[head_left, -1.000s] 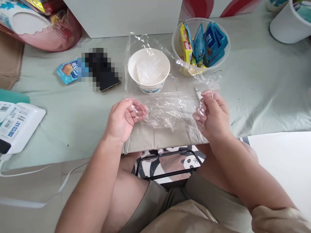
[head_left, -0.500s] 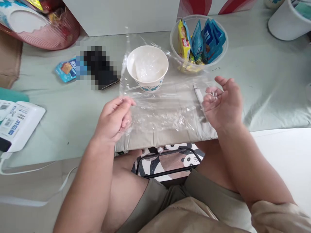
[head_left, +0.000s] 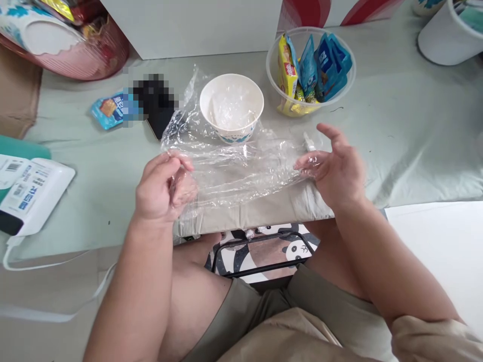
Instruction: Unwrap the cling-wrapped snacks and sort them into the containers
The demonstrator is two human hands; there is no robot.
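Observation:
A crinkled sheet of clear plastic film (head_left: 245,171) stretches between my two hands above the table's front edge. My left hand (head_left: 164,186) has its fingers curled closed on the film's left side. At the right side, the film runs over the lower fingertips of my right hand (head_left: 335,171), which grip it while one finger points up and away. Just beyond the film stands a white paper bowl (head_left: 232,136) with a blue pattern. Crumpled clear plastic (head_left: 232,108) lies inside it. A slim white object (head_left: 309,142) is partly covered beside my right fingertips.
A clear tub (head_left: 349,83) of snack packets stands back right. On the left are a blue snack packet (head_left: 107,110), a partly blurred dark phone (head_left: 160,118) and a white device with a cable (head_left: 56,186). A pink basket (head_left: 90,65) and white bin (head_left: 441,40) stand farther back.
My left hand has moved left and slightly down, and my right hand has shifted a little left. The film's far edge has dropped and gathered nearer, with its left part now overlapping the phone.

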